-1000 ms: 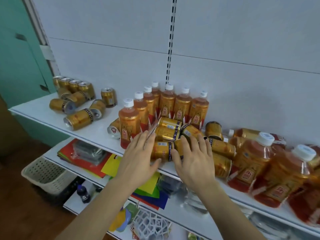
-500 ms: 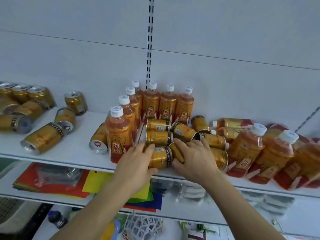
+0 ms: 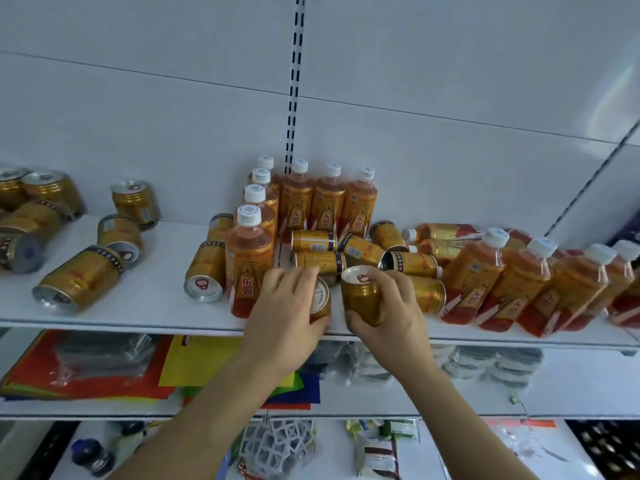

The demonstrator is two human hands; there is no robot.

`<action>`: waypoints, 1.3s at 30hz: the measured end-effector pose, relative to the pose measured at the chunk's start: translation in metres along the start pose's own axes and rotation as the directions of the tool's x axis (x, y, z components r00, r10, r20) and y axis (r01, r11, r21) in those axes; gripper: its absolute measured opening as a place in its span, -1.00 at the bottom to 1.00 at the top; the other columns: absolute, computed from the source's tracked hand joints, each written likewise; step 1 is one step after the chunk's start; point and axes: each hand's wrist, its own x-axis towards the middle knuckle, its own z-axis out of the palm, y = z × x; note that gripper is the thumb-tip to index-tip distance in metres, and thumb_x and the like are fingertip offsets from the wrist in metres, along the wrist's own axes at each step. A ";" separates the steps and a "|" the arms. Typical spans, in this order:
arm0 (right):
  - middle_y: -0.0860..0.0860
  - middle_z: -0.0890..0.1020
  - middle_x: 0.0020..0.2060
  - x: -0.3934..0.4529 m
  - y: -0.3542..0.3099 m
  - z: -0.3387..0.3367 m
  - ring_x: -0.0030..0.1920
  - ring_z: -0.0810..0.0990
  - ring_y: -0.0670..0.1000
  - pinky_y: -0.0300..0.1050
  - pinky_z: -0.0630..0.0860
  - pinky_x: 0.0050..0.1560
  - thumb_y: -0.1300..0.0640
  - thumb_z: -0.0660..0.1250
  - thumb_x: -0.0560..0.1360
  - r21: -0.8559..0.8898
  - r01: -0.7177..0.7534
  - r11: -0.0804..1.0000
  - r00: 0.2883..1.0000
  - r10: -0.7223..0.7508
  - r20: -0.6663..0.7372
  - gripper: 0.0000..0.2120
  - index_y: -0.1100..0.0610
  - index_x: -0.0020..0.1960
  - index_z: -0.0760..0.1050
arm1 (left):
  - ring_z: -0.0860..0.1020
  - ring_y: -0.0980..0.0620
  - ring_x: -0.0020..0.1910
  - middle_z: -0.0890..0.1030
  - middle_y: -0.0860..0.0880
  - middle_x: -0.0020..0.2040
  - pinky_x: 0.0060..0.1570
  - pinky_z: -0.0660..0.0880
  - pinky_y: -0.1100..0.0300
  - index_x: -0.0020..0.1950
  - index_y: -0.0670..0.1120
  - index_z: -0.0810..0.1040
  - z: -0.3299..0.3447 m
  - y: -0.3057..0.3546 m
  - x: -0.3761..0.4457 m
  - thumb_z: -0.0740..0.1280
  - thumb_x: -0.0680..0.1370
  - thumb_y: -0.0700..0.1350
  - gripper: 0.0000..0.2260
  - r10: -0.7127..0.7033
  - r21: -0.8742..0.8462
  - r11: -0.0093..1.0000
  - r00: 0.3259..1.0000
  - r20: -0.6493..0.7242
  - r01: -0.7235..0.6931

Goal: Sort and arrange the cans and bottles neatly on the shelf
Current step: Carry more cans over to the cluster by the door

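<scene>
My left hand (image 3: 284,313) grips a gold can (image 3: 320,301) at the front edge of the white shelf (image 3: 156,289). Beside it, my right hand (image 3: 391,310) holds another gold can (image 3: 360,296) upright. Behind my hands, several gold cans (image 3: 313,241) lie on their sides in a heap. Orange bottles with white caps (image 3: 298,199) stand in rows at the back, with one bottle (image 3: 247,261) in front, left of my left hand. More bottles (image 3: 526,285) lean and lie at the right.
Several gold cans (image 3: 78,280) lie or stand scattered at the shelf's left; one lying can (image 3: 204,275) touches the front bottle. Coloured paper and plastic packs (image 3: 93,362) fill the shelf below. A slotted upright (image 3: 294,81) runs up the white back panel.
Both hands have each taken a can out of the heap and turned it upright at the shelf's front edge. The camera has swung to the right and closer.
</scene>
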 end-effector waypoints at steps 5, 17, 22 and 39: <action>0.03 0.43 0.33 -0.006 0.005 0.009 0.18 0.57 0.12 0.03 0.64 -0.07 0.06 0.66 0.39 0.024 -0.043 0.999 0.999 0.043 0.018 -0.41 0.09 0.29 0.43 | 0.41 -0.09 0.43 0.55 -0.05 0.43 0.39 0.43 0.05 0.59 -0.12 0.36 0.013 0.009 0.004 0.59 0.46 0.12 -0.20 -0.041 -0.007 0.999 0.999 -0.013 0.041; -0.03 0.59 0.19 -0.006 -0.003 0.002 0.10 0.62 0.02 -0.19 0.49 -0.01 -0.15 0.56 0.37 0.056 0.024 0.998 0.999 -0.022 -0.038 -0.31 0.00 0.37 0.35 | 0.47 0.02 0.43 0.51 0.02 0.45 0.29 0.41 0.20 0.65 0.11 0.14 0.014 0.014 -0.021 0.53 0.47 0.27 -0.12 -0.246 -0.233 0.948 0.964 -0.102 0.217; 0.00 0.53 0.23 -0.006 -0.054 0.009 0.16 0.57 0.01 -0.17 0.52 0.01 -0.19 0.48 0.36 0.149 0.166 0.975 0.983 -0.152 -0.102 -0.24 0.09 0.45 0.37 | 0.47 0.04 0.41 0.50 0.00 0.44 0.29 0.49 0.13 0.68 0.11 0.12 -0.025 -0.011 -0.049 0.43 0.47 0.35 -0.11 -0.282 -0.290 0.932 0.938 -0.202 0.218; 0.00 0.54 0.20 -0.041 -0.335 0.146 0.20 0.57 0.10 0.14 0.58 0.17 -0.17 0.52 0.39 0.347 0.328 0.878 0.941 -0.336 -0.040 -0.27 0.12 0.45 0.44 | 0.43 0.06 0.43 0.47 0.06 0.45 0.35 0.45 0.08 0.65 0.20 0.15 -0.212 -0.231 -0.184 0.46 0.45 0.34 -0.14 -0.451 -0.221 0.891 0.833 -0.320 0.397</action>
